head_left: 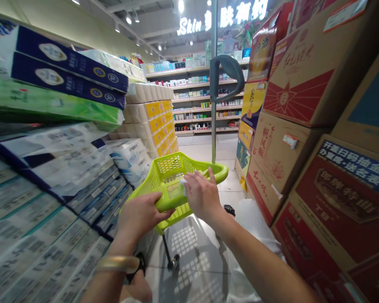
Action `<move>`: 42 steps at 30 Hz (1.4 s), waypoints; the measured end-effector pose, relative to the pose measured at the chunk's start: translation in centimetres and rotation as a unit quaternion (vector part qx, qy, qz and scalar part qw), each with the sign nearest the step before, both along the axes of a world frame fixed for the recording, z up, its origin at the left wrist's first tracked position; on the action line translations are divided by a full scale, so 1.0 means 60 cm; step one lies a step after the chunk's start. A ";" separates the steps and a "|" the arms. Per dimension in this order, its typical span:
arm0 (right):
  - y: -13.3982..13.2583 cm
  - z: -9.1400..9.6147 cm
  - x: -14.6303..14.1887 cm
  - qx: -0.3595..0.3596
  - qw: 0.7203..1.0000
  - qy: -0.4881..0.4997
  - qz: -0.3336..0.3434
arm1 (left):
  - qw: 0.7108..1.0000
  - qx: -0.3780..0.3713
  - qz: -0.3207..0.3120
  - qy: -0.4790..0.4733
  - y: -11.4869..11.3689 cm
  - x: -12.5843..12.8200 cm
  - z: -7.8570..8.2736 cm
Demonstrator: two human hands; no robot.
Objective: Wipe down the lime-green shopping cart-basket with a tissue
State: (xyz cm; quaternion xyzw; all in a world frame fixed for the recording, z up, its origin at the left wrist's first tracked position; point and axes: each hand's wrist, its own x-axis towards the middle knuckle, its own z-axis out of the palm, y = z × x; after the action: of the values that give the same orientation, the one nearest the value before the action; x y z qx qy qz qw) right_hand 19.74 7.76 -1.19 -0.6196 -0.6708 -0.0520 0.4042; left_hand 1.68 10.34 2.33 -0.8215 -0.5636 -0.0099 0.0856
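A lime-green plastic shopping cart (pixel 169 164) with a perforated basket stands in front of me on dark legs with small wheels. My left hand (pixel 143 212) is wrapped round the left end of its rounded handle bar, thumb below. On the handle's middle and right part lies my right hand (pixel 202 191), its fingers bent together over the bar. A small bit of white tissue (pixel 183 186) shows at the edge of those fingers; most of it is hidden beneath them. A clear label panel (pixel 174 190) is set in the handle, to the left of the right hand.
Stacked packs of paper goods (pixel 69 71) line the left side. Cardboard cartons (pixel 297 80) rise on the right. A metal pole with a grey loop handle (pixel 212 80) stands upright beyond the cart. Shelves of small goods (pixel 202 92) cross the back, past a pale tiled floor (pixel 194 145).
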 end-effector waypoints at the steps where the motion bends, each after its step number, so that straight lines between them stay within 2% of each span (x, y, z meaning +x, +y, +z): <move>1: 0.001 -0.001 0.009 -0.004 1.000 0.007 -0.018 | 1.000 -0.001 0.000 -0.001 0.002 0.002 0.000; 6: 0.007 -0.007 0.039 -0.020 0.997 0.031 -0.071 | 1.000 -0.004 -0.009 -0.003 0.013 0.008 -0.001; 13: 0.003 -0.008 0.031 -0.012 0.996 0.037 -0.083 | 1.000 0.003 -0.023 -0.003 0.017 -0.003 -0.009; 21: -0.026 -0.005 0.033 -0.020 0.998 0.018 -0.049 | 1.000 0.005 0.001 0.013 -0.023 -0.002 0.006; 24: -0.035 -0.003 0.056 -0.029 0.999 0.008 -0.034 | 1.000 0.009 0.012 0.003 -0.043 0.005 0.014; 27: -0.037 -0.003 0.087 -0.029 0.998 0.009 -0.056 | 1.000 0.006 0.017 -0.013 -0.057 0.013 0.018; 31: -0.039 -0.006 0.096 -0.018 0.996 0.024 -0.081 | 1.000 0.016 0.022 -0.009 -0.065 0.019 0.017; 37: -0.052 -0.008 0.068 -0.014 0.999 0.027 -0.028 | 0.999 0.026 0.018 0.014 -0.069 0.012 0.012; 42: -0.055 -0.005 0.100 -0.019 0.998 0.034 -0.056 | 0.999 0.033 0.001 0.019 -0.077 0.010 0.013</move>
State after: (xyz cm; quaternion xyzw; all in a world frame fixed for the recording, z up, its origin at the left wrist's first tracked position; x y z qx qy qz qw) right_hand 25.76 4.43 -1.50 -0.6650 -0.6221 -0.0409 0.4113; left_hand 2.30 5.72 3.08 -0.8176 -0.5622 -0.0130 0.1238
